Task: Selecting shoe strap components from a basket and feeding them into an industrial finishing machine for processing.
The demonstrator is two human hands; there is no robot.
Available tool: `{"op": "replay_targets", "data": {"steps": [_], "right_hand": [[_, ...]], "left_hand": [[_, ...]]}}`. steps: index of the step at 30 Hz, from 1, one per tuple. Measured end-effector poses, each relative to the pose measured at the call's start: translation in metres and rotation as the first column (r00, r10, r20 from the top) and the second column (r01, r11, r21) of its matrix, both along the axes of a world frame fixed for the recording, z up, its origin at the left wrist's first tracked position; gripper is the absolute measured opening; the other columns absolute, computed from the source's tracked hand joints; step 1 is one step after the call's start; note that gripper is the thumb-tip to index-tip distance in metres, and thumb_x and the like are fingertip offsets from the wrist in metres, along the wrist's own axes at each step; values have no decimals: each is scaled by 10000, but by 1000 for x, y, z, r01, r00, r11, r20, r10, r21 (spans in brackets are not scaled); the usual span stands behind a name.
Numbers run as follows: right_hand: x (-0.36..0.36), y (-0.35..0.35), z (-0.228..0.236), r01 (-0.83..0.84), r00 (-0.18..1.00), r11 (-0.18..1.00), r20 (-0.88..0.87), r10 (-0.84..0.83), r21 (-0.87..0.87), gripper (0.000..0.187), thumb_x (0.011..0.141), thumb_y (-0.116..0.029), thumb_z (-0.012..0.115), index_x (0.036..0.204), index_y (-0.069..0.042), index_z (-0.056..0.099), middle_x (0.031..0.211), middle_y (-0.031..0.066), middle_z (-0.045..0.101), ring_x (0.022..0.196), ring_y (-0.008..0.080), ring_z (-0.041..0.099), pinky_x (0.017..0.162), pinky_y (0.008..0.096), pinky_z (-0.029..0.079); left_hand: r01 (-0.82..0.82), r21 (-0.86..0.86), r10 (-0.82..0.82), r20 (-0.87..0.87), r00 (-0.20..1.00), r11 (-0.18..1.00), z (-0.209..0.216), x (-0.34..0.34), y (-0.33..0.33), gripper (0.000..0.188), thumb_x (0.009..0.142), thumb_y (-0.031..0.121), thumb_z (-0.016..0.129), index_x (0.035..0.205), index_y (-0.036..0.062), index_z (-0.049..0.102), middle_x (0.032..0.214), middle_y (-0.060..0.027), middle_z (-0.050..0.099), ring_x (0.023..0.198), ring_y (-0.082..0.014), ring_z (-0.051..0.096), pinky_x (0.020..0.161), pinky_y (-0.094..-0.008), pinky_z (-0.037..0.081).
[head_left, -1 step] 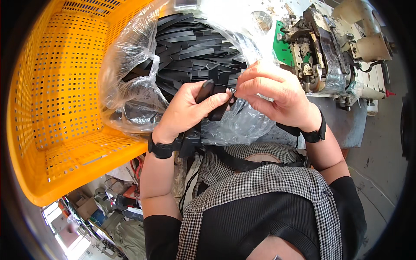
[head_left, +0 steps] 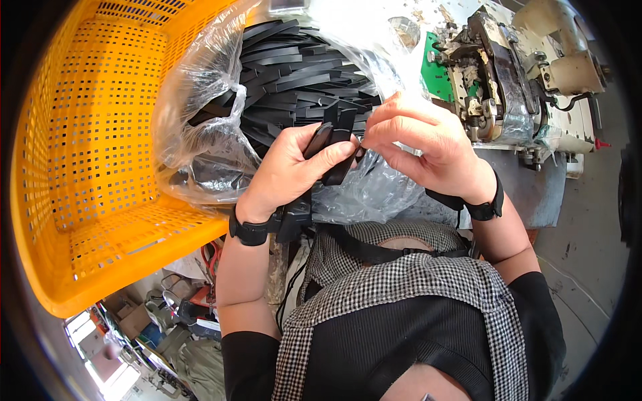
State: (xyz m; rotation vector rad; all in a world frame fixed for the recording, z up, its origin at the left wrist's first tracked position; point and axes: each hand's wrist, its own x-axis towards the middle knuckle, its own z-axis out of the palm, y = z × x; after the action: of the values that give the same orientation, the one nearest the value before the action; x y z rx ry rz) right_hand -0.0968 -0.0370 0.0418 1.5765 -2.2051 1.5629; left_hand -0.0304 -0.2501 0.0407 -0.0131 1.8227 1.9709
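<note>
Your left hand pinches flat black strips under its thumb, their long axis running near to far, the strip pile beyond, your right hand's bunched fingertips just rightward, their grip unclear.

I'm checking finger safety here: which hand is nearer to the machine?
Right. The right hand is to the lower left of the machine in the picture; the left hand is farther left, by the clear bag, holding black strips.
</note>
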Motion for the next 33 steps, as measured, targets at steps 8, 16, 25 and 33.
{"op": "replay_targets", "data": {"steps": [8, 16, 25, 33], "right_hand": [[5, -3, 9, 54, 998, 993, -30, -52, 102, 223, 729, 37, 635, 939, -31, 603, 867, 76, 583, 808, 271, 590, 684, 324, 490], [-5, 2, 47, 178, 982, 984, -70, -176, 17, 229, 726, 62, 665, 945, -3, 649, 905, 94, 640, 795, 210, 634, 708, 278, 502], [5, 31, 93, 149, 987, 987, -56, -153, -61, 285, 759, 57, 672, 1041, 47, 634, 995, 152, 625, 890, 225, 609, 777, 310, 488], [28, 61, 98, 290, 934, 955, -198, -296, -58, 363, 762, -17, 720, 1109, 28, 622, 1113, 146, 578, 985, 206, 572, 840, 308, 473]], "left_hand": [[-112, -263, 34, -284, 958, 958, -6, -3, 12, 204, 942, 165, 587, 962, -34, 625, 794, 14, 628, 714, -48, 504, 658, -227, 445], [-55, 4, 55, -149, 987, 998, 29, -6, 17, 298, 947, 294, 593, 819, 25, 589, 615, 54, 454, 573, -17, 391, 503, -201, 322], [141, 341, -112, -104, 988, 929, 87, -13, 40, 221, 945, 235, 593, 966, 18, 627, 791, -13, 617, 519, -9, 367, 464, -191, 314], [250, 315, -217, -136, 967, 915, 88, -11, 62, 257, 954, 240, 579, 1047, 3, 615, 858, -33, 654, 523, -3, 365, 456, -179, 305]]}}
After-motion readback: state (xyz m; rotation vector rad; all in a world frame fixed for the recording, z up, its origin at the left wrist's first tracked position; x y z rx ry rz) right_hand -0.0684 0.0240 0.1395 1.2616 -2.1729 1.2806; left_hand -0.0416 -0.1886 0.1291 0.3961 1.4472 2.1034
